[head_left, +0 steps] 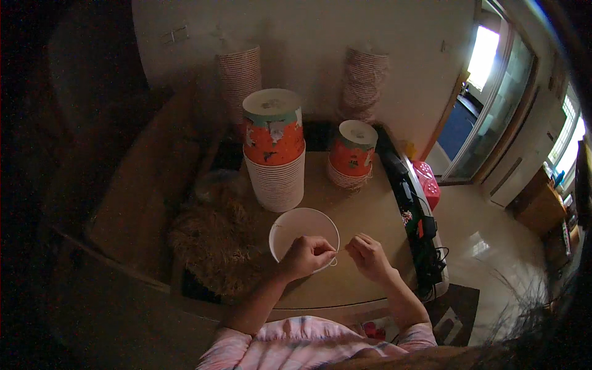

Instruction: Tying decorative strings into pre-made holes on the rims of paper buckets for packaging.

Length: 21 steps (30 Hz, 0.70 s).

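A white paper bucket stands before me with its open mouth up. At its near right rim my left hand is closed in a pinch on a thin pale cord, which shows as a small loop below the fingertips. My right hand, just right of the bucket, is also pinched, and a fine strand seems to run between the two hands. What lies inside the fingertips is mostly hidden. Left of the bucket lies a shaggy brown heap of cords.
Behind the bucket stand a tall stack of upside-down buckets, orange-printed on top, and a shorter stack with cords about its base. Two more stacks rise by the wall. Black devices and cables line the table's right edge.
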Available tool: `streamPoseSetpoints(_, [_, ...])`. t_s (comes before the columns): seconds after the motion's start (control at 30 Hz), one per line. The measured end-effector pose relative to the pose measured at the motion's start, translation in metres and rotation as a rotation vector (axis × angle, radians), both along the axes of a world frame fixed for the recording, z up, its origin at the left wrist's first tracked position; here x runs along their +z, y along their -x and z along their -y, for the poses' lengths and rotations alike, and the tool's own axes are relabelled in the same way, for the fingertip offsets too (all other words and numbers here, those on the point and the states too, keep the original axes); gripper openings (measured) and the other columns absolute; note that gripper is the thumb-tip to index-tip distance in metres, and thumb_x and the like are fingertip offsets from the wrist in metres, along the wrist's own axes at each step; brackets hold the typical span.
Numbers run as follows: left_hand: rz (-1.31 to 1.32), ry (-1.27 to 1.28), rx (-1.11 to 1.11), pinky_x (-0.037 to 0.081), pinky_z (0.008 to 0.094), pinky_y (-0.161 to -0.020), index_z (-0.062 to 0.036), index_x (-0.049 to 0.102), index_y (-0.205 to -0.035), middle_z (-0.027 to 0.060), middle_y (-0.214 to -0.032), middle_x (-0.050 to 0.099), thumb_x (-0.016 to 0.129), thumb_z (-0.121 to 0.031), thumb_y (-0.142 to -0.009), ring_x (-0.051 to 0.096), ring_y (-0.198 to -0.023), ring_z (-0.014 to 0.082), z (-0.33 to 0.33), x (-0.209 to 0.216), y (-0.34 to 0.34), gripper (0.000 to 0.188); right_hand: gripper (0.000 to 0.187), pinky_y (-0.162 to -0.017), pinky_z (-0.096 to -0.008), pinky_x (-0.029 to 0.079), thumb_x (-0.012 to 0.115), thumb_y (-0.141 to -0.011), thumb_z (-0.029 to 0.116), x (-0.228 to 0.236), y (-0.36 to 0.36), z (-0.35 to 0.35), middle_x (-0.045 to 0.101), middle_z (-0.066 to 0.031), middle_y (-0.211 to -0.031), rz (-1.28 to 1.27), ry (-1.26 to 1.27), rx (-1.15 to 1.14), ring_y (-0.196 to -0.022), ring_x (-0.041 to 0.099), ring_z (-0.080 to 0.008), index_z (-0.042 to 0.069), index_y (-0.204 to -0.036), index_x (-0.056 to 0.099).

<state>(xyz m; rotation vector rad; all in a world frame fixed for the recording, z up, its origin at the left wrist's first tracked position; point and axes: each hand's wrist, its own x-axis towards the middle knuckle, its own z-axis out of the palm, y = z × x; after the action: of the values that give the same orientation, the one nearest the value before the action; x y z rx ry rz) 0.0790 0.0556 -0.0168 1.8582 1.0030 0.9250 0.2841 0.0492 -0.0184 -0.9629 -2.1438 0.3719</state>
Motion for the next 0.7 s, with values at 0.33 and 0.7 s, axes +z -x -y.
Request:
streamPoseSetpoints(0.33, [0.387, 0.151, 0.155, 0.049, 0.0239, -0.063, -0.0016, 0.059, -0.106, 0.0071, -0.093, 0.063, 0.060, -0.009, -0.083, 0.060, -0.077, 0.0101, -0.018, -0.011, 0.022, 0.024, 0.003, -0.060, -0.0331, 0.044, 0.056, -0.082, 0.001, 0.000, 0.008, -0.009, 0.053, -0.0112, -0.080, -0.208, 0.145, 0.031, -0.070, 0.053, -0.0270, 0.001, -0.083, 0.053])
streamPoseSetpoints(0.7, [-0.302, -0.514, 0.319, 0.038, 0.0415, -0.094, -0.0069, 0.047, -0.114, 0.0144, -0.115, 0.051, 0.066, -0.012, -0.075, 0.047, -0.111, 0.0325, -0.007, -0.020, 0.008, 0.043, 0.005, -0.060, -0.0290, 0.047, 0.060, -0.081, 0.007, -0.020, 0.020, -0.038, 0.057, -0.0085, -0.084, -0.129, 0.173, 0.008, -0.068, 0.057, -0.0195, 0.003, -0.085, 0.060])
